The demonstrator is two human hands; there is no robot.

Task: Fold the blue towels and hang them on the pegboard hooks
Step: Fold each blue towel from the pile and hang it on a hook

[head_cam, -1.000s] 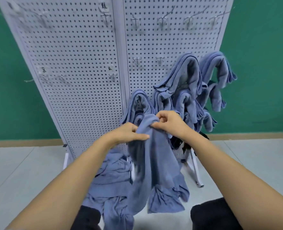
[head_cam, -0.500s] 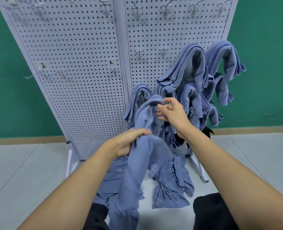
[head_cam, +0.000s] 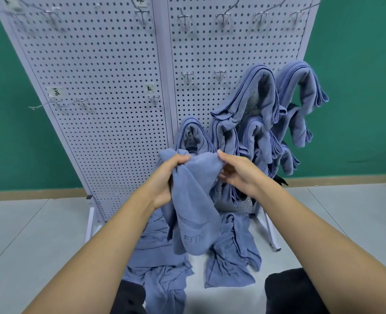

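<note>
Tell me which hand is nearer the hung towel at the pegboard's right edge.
Right. The right hand sits below and left of the hung towel; the left hand grips the held towel farther left.

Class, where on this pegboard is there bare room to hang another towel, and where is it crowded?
Free: the left panel, hooks bare, and top-row hooks above the hung towels. Crowded: the right panel's lower right, where towels overlap.
</note>
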